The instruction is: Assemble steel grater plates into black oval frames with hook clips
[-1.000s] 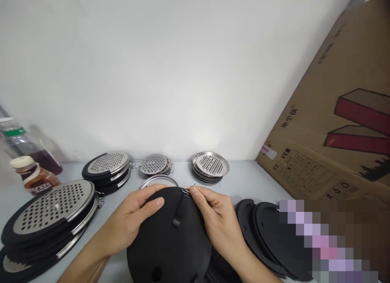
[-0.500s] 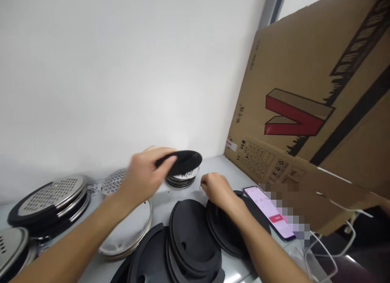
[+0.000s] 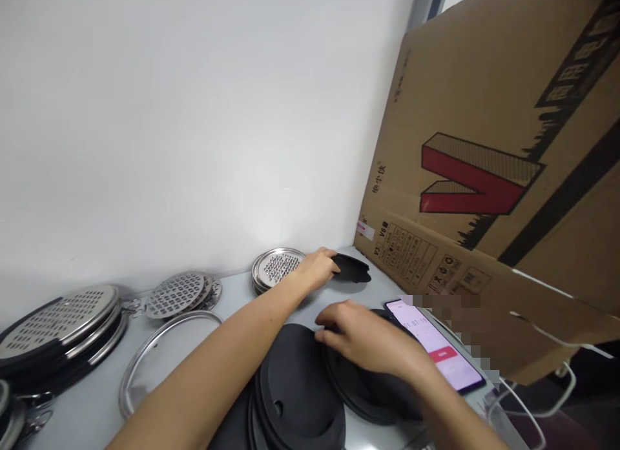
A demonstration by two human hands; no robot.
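My left hand [image 3: 316,269] reaches to the back of the table, its fingers closed on the edge of a thin black disc [image 3: 352,268]. The disc is held tilted, right of a stack of round metal grater plates [image 3: 278,267]. Nearer to me is my right hand [image 3: 351,330], thumb and fingers apart with nothing visible between them. It hovers over or rests on a pile of black round pieces [image 3: 356,392]; contact cannot be made out. Left of that pile, more black round pieces with small notches [image 3: 300,385] lie stacked.
Perforated metal discs [image 3: 177,295] lie by the wall, with black-rimmed grater discs [image 3: 62,321] farther left. A metal-rimmed round plate [image 3: 126,379] is partly behind my left forearm. A phone [image 3: 436,347] lies at right, beside a large cardboard box [image 3: 465,243] and white cables [image 3: 564,405].
My left hand has carried the black disc to the right, past the grater plates, and lowered it. My right hand has come slightly nearer, its fingers now spread.
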